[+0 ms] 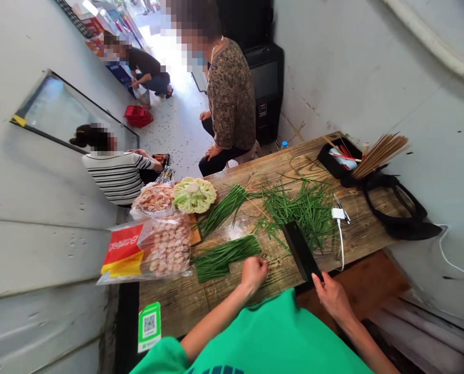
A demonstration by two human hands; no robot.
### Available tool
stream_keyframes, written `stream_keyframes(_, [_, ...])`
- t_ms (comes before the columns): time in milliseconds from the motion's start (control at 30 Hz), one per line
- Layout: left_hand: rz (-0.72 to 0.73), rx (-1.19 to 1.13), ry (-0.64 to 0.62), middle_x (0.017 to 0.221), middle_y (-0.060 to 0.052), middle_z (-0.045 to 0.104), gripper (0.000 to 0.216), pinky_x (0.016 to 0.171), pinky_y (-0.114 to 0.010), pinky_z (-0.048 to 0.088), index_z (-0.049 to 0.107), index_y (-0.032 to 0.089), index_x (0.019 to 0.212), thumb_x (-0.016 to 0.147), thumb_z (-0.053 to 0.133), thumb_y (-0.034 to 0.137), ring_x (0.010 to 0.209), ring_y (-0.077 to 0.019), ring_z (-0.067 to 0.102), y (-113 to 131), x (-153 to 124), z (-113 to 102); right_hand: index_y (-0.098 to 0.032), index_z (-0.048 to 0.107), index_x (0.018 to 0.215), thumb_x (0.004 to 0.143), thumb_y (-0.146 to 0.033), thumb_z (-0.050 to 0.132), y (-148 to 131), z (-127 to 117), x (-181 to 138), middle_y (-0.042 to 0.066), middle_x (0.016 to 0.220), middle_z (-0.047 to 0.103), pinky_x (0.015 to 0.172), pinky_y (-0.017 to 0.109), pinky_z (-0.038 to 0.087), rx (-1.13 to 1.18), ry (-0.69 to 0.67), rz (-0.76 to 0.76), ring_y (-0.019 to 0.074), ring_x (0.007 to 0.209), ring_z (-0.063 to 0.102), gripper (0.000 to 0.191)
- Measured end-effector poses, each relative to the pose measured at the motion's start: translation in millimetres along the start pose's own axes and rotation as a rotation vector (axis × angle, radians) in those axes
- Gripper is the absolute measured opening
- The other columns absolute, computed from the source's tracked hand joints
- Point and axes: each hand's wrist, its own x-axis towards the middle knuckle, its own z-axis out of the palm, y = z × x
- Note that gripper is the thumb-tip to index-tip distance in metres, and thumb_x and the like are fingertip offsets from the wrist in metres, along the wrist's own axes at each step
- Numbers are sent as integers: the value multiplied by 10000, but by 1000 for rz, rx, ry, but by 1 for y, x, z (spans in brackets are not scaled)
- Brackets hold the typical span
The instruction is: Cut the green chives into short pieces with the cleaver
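**Cutting green chives on a wooden table**

Looking down from the wearer's head, a person in a green shirt is working at a wooden table (216, 306). The left hand (254, 274) is curling narrow, its fingertips pressing on the near end of a trimmed bundle of chives (223, 257), which is lying just beyond and to the left of that hand. The right hand (333, 297) is closing around the handle of a dark cleaver (300, 249), whose blade is reaching away from the hand and resting flat on the wood, to the right of the trimmed bundle and apart from it.

Judging by how things are lying, the work is looking partly done. One bundle is sitting squared and even under the left hand. A second gathered bunch (222, 210) is lying farther out. A large loose heap of chives (304, 208) is spreading beyond the cleaver, tangled and unsorted, so much seems left.

The chives are appearing thin, straight and bright green, with flat cut ends on the trimmed bundle.

Left of the left hand, bags of skewered meat (165, 246) and a cauliflower head (195, 195) are resting. Far beyond the right hand, bamboo skewers (378, 153) are fanning out of a black tray. Other people are sitting beyond the table.
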Motion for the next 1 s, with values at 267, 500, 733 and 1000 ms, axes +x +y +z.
stream_keyframes(267, [245, 188, -20, 1048, -140, 666, 311, 884, -334, 432, 672, 146, 1022, 877, 520, 375, 1009, -247, 602, 16, 46, -6, -179, 540, 780, 959, -462, 183, -22, 22, -9, 87, 636, 653, 521, 264, 300, -152, 56, -74, 164, 563, 598, 490])
stream_keyframes(500, [578, 454, 156, 1517, -112, 328, 786, 1165, -459, 147, 288, 167, 1456, 782, 641, 364, 1419, -261, 232, -31, 75, -20, -146, 547, 803, 982, -382, 215, -38, 52, -6, 92, 641, 666, 510, 257, 290, -239, 5, -151, 172, 574, 631, 445])
stream_keyframes(733, [457, 407, 239, 1398, -131, 493, 596, 1060, -407, 344, 457, 129, 1348, 804, 614, 314, 1284, -280, 431, -34, 61, 8, -147, 559, 809, 984, -342, 251, -38, 73, -4, 83, 630, 662, 487, 263, 249, -343, 79, -169, 168, 546, 619, 405])
stream_keyframes(1000, [459, 398, 284, 1359, -150, 516, 612, 1030, -417, 358, 460, 92, 1334, 804, 611, 358, 1234, -293, 450, -29, 54, 6, -160, 548, 799, 975, -310, 269, -33, 84, -13, 61, 652, 656, 497, 253, 247, -343, 78, -172, 149, 559, 604, 362])
